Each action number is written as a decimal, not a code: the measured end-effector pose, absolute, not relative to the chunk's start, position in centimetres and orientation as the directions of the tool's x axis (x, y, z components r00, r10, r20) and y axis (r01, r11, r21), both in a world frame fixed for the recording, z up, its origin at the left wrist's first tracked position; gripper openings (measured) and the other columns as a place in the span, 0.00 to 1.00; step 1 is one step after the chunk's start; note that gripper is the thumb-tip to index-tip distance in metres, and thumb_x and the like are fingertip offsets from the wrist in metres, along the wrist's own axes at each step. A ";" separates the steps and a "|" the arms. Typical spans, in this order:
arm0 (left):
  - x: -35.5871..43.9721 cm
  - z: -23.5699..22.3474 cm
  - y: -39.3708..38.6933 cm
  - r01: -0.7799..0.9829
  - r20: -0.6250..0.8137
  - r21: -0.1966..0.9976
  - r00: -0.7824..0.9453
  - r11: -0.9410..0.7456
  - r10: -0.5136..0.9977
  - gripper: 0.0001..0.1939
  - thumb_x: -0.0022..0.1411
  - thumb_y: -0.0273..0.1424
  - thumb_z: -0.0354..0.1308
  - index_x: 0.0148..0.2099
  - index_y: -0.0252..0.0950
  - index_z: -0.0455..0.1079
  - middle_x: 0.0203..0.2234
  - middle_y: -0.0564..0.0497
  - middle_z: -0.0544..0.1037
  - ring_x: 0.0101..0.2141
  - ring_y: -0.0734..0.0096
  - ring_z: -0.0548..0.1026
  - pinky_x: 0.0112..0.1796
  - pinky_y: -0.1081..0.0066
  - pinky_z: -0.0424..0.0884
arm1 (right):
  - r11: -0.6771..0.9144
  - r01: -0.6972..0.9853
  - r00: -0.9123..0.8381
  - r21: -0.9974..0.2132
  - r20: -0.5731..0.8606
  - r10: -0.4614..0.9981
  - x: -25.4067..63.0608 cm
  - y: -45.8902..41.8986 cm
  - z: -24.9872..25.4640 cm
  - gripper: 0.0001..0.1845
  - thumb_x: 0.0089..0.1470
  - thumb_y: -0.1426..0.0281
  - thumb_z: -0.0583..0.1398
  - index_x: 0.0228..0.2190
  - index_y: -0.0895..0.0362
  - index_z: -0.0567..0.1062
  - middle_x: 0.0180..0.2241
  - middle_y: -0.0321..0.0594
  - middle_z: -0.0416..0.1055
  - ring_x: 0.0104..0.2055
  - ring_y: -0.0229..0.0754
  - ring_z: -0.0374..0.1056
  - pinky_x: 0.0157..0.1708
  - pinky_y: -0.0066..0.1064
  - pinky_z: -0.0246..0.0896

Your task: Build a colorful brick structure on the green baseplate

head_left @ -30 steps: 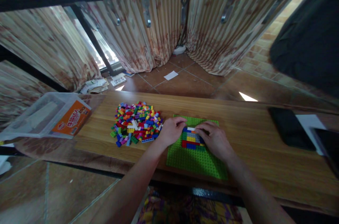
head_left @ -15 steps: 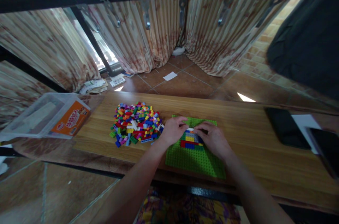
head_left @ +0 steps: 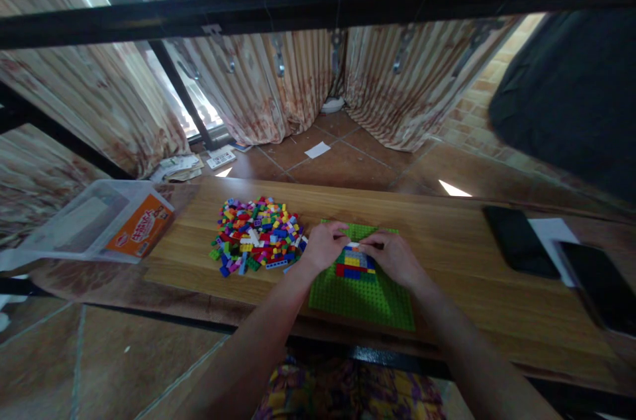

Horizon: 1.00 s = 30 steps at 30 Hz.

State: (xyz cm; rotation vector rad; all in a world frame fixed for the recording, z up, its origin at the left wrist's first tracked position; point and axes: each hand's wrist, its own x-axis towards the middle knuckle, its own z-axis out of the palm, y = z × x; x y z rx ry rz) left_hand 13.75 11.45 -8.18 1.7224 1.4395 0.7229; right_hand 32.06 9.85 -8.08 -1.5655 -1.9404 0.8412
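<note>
A green baseplate (head_left: 365, 297) lies on the wooden board (head_left: 447, 254) in front of me. A small block of red, yellow, blue and grey bricks (head_left: 354, 262) is stuck on it. My left hand (head_left: 324, 245) rests curled on the plate's left edge, fingertips pinched near the block's top. My right hand (head_left: 391, 256) is curled beside the block on the right, its fingertips pressed on a white brick (head_left: 353, 246) at the block's far edge. A heap of loose coloured bricks (head_left: 256, 232) lies just left of my left hand.
A clear plastic box with an orange label (head_left: 102, 224) lies tipped at the board's left end. Two dark phones (head_left: 519, 242) (head_left: 599, 284) and a white sheet (head_left: 551, 232) sit at the right. A black bar (head_left: 318, 2) crosses overhead; curtains hang behind.
The view has tilted upward slightly. Both hands stay at the brick block, their fingertips drawn a little closer together over the white brick.
</note>
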 end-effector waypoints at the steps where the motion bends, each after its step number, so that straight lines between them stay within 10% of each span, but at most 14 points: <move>1: 13.8 -8.1 11.4 0.567 -0.039 0.820 0.202 -0.085 0.979 0.13 0.57 0.23 0.58 0.46 0.32 0.75 0.35 0.47 0.82 0.38 0.68 0.80 0.43 0.68 0.75 | 0.146 0.668 -0.212 -0.729 0.001 0.977 32.1 9.8 -8.0 0.12 0.52 0.62 0.60 0.29 0.55 0.81 0.31 0.40 0.76 0.34 0.42 0.71 0.37 0.34 0.63; 13: 11.1 -6.1 8.5 0.601 0.088 0.792 0.059 -0.106 0.994 0.14 0.64 0.25 0.50 0.50 0.32 0.71 0.41 0.43 0.80 0.42 0.65 0.78 0.47 0.65 0.71 | -0.074 0.360 0.272 -0.930 0.029 0.962 36.6 7.2 -9.8 0.26 0.52 0.50 0.57 0.35 0.59 0.79 0.35 0.46 0.78 0.39 0.48 0.73 0.43 0.40 0.66; 30: 12.5 -9.8 1.2 0.504 0.105 0.856 0.053 -0.117 0.993 0.24 0.59 0.24 0.52 0.58 0.36 0.61 0.46 0.44 0.75 0.42 0.65 0.74 0.46 0.63 0.72 | 0.231 0.868 0.003 -0.440 0.469 0.883 35.7 3.8 -13.4 0.18 0.59 0.63 0.51 0.40 0.57 0.77 0.43 0.50 0.70 0.46 0.50 0.64 0.49 0.47 0.62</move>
